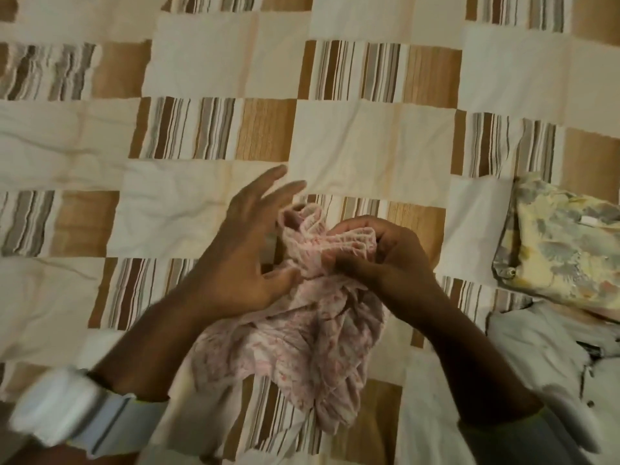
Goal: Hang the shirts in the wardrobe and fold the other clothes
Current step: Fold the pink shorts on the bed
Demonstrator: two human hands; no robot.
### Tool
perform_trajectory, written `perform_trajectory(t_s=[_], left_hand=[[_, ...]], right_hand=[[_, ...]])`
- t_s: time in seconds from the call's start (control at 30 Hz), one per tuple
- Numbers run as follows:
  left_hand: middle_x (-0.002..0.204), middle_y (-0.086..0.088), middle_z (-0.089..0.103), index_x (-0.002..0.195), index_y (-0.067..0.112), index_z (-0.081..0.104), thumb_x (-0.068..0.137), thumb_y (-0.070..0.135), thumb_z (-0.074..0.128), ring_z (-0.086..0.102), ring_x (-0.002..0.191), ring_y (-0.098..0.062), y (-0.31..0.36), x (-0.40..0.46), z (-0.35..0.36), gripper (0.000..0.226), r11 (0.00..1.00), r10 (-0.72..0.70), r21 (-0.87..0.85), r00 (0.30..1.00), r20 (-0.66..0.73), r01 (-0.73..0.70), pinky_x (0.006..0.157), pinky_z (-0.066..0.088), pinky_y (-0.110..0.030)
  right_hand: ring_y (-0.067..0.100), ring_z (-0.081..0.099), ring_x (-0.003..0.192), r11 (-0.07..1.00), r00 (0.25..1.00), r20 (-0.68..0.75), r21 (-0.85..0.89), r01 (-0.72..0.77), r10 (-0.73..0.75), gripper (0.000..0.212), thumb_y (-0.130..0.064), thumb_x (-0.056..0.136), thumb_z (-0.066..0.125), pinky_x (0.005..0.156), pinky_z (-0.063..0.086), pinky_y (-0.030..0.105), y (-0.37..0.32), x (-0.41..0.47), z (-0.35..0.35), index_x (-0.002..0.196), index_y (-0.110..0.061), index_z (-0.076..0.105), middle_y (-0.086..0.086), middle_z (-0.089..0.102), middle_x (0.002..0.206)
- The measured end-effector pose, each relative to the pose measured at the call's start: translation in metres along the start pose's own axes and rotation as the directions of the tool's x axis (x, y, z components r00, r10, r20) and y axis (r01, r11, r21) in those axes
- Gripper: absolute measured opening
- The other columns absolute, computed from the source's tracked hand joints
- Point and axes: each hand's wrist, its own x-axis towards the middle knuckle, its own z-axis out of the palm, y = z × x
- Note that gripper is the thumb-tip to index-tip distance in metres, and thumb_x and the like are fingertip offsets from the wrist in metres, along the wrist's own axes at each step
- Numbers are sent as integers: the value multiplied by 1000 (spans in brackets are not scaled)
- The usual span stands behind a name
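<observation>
Lying across the whole view is a patchwork bedspread (201,62) of cream, tan and striped squares. At the lower left a white band (57,404) wraps the person's left wrist. The left hand (235,250) is spread, fingers straight and fanned apart, its thumb tip touching the left edge of a pink patterned garment (302,337) — it grips nothing. The garment sits bunched in the middle of the bedspread, between the two forearms, its gathered elastic edge lifted at the top and the rest crumpled toward the lower edge of the view. The right hand (389,253) has its fingers curled round that gathered edge, pinching the fabric. Further right, a folded floral cloth (563,250) in yellow and grey lies flat on the bedspread, and just below it rests a white garment (543,350) — rumpled, partly cut off by the frame.
</observation>
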Motion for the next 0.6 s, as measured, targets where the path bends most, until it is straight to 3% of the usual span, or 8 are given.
perform_trajectory(t_s=[0.03, 0.07, 0.13, 0.2, 0.27, 0.33, 0.47, 0.6], left_hand=[[171, 14, 12, 154, 34, 39, 75, 31, 88, 6, 159, -12, 5, 4, -9, 93, 996, 68, 52, 989, 131, -76, 125, 22, -47], [171, 15, 17, 147, 34, 49, 75, 31, 88, 5, 160, -12, 10, 10, -17, 81, 991, 122, 32, 966, 228, -133, 126, 18, -48], [149, 14, 55, 120, 30, 68, 78, 27, 88, 41, 148, -14, 32, 18, -46, 47, 989, 148, -71, 936, 320, -133, 123, 33, -45], [106, 12, 74, 102, 27, 73, 81, 23, 87, 68, 105, -9, 53, 31, -82, 25, 991, 93, -118, 939, 330, -57, 95, 55, -43], [91, 6, 76, 93, 24, 74, 79, 19, 88, 73, 87, -11, 76, 46, -123, 21, 982, 86, -184, 973, 214, -46, 78, 61, -36], [88, 4, 78, 93, 17, 74, 75, 20, 86, 74, 81, -9, 107, 60, -164, 22, 953, 109, -291, 992, 64, -86, 70, 61, -26], [88, 0, 77, 97, 14, 73, 77, 11, 85, 72, 79, -4, 168, 80, -216, 23, 945, 205, -235, 972, -118, -228, 70, 59, -20], [95, 3, 75, 102, 23, 71, 77, 11, 89, 72, 85, -10, 196, 86, -242, 32, 942, 268, -140, 934, -235, -305, 75, 62, -30]], right_hand=[[21, 76, 89, 999, 996, 83, -26, 28, -26, 27, -29, 81, 79, 74, 62, 29, -10, -3, -6, 101, -13, 73, 2, 76, 96], [21, 75, 89, 998, 988, 149, -37, 40, -34, 26, -30, 80, 78, 75, 62, 30, -23, -5, -11, 100, -14, 73, 2, 76, 96], [19, 75, 86, 996, 978, 203, -55, 69, -57, 23, -26, 80, 79, 75, 62, 29, -57, -8, -24, 99, -15, 73, 3, 76, 94], [17, 75, 84, 988, 981, 149, -63, 139, -128, 21, -18, 80, 79, 73, 60, 25, -92, -2, -43, 99, -11, 74, 4, 77, 92], [18, 75, 84, 969, 970, 67, -74, 237, -232, 23, -15, 79, 79, 73, 60, 25, -128, 9, -62, 100, -6, 73, 4, 77, 90], [20, 75, 84, 943, 946, -5, -83, 322, -323, 25, -17, 77, 79, 74, 60, 27, -170, 17, -79, 99, -6, 73, 3, 77, 90], [12, 72, 83, 870, 869, -70, -100, 483, -490, 24, -18, 78, 77, 74, 59, 23, -249, 23, -101, 99, -8, 71, -6, 76, 87], [13, 71, 88, 802, 801, -75, -144, 580, -593, 21, -17, 81, 77, 77, 58, 24, -291, 23, -110, 100, -11, 71, -5, 75, 92]])
